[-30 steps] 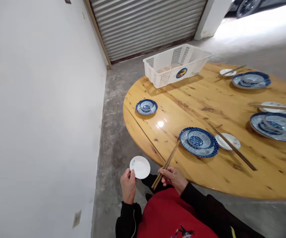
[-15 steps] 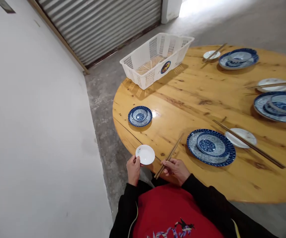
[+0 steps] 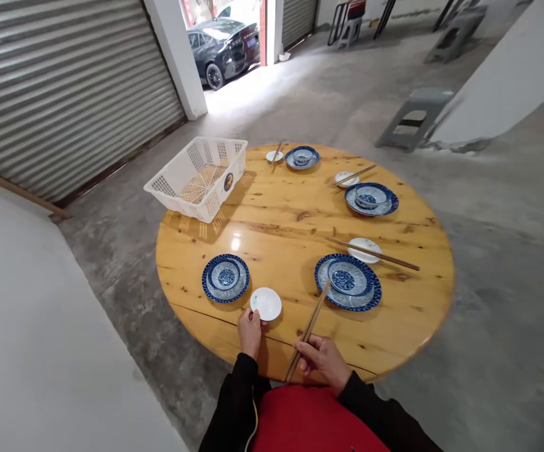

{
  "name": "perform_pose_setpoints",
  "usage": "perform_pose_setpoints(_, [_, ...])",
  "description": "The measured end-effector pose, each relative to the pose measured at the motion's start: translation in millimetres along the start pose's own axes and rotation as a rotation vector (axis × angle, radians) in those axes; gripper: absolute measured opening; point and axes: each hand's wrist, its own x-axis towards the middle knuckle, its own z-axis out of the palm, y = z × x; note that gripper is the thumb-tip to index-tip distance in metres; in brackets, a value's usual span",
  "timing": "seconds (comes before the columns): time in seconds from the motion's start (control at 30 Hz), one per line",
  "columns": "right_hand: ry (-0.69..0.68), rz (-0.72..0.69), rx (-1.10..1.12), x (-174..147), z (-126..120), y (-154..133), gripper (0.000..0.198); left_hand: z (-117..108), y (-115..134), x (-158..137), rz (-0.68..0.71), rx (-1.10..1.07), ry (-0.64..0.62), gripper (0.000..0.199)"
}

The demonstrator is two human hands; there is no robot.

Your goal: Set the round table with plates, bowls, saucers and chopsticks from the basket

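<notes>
My left hand pinches the near rim of a small white saucer, close to the table's edge. In my right hand is a pair of wooden chopsticks, gripped between thumb and fingers and slanting up and away. Just left of the saucer, a blue-and-white bowl sits on a matching plate. Beyond the chopsticks' far tips is another blue-patterned plate with a bowl on it. Whether the held saucer touches the table I cannot tell.
The round wooden table carries a white plastic basket at its far left. More plates with bowls, and saucers with chopsticks laid across them, stand along the right and far sides. A grey stool is on the floor beyond.
My view has swung right, bringing the whole table and a doorway with a car into sight. The saucer has moved farther over the table, nearer the left plate. Both hands keep their holds.
</notes>
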Motion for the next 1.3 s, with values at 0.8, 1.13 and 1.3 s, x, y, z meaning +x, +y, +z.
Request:
perform_pose_setpoints(0.8, [0.105,0.069,-0.100,46.6,38.9,-24.2,0.026,1.0,9.2,35.1,-0.058,-0.041,-0.291,0.012])
perform_pose_setpoints(1.13, [-0.018,0.045,-0.159,77.2,31.1,-40.3,0.022,-31.2,7.6,11.7,-0.192,-0.035,-0.395,0.031])
perform_pose_setpoints(1.3, [-0.125,0.104,-0.102,78.8,30.0,-31.8,0.024,-47.6,3.4,-9.3,-0.157,0.001,-0.725,0.053])
